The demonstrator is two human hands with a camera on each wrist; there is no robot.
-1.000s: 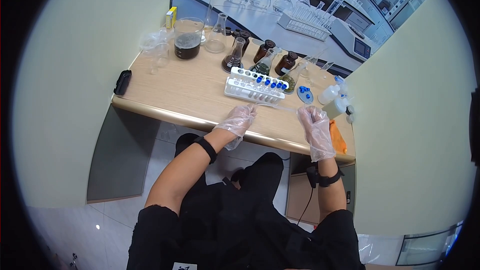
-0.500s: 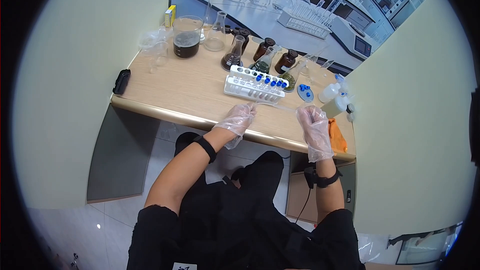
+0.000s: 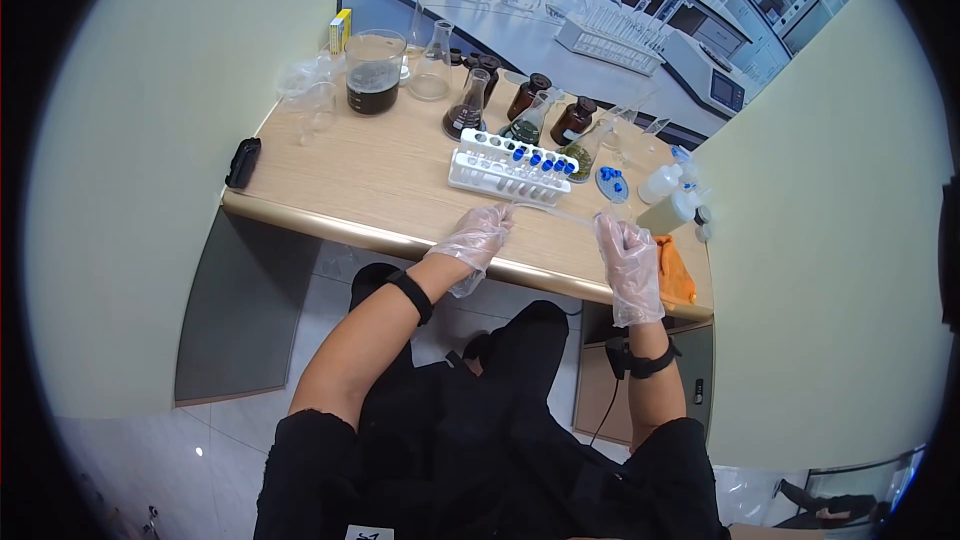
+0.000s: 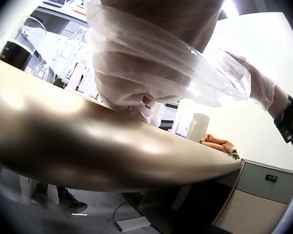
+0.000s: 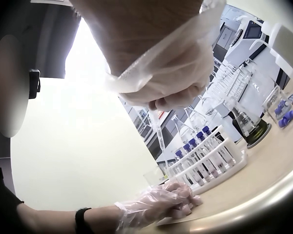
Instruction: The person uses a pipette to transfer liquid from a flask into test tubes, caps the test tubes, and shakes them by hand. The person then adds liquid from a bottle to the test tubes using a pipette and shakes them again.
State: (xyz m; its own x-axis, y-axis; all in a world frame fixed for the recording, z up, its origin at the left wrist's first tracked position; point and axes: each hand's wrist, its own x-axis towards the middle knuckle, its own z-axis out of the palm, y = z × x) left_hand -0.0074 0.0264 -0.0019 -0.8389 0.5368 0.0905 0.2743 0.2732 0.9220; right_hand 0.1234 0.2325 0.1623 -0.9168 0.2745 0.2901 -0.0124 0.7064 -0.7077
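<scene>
A thin clear tube (image 3: 560,213), apparently a pipette, spans the space between both gloved hands in front of the rack. My left hand (image 3: 476,240) has its fingers curled at the left end, just above the table's front edge; its grip is partly hidden. The right hand (image 3: 630,265) pinches the other end, as the right wrist view also shows with the tube (image 5: 158,134) slanting from its fingers towards the left hand (image 5: 158,202). Behind them stands a white rack (image 3: 508,186) with several tubes, some capped in blue.
Conical flasks (image 3: 466,118) and brown bottles (image 3: 573,122) stand behind the rack; a beaker (image 3: 373,90) of dark liquid is farther left. To the right are a dish of blue caps (image 3: 612,186), plastic bottles (image 3: 668,214) and an orange cloth (image 3: 677,272). A black object (image 3: 243,164) lies at the left edge.
The right hand and wrist have shifted slightly, with the tube still between the hands. The left hand has barely moved. Part of another person has appeared at the lower right of the head view.
</scene>
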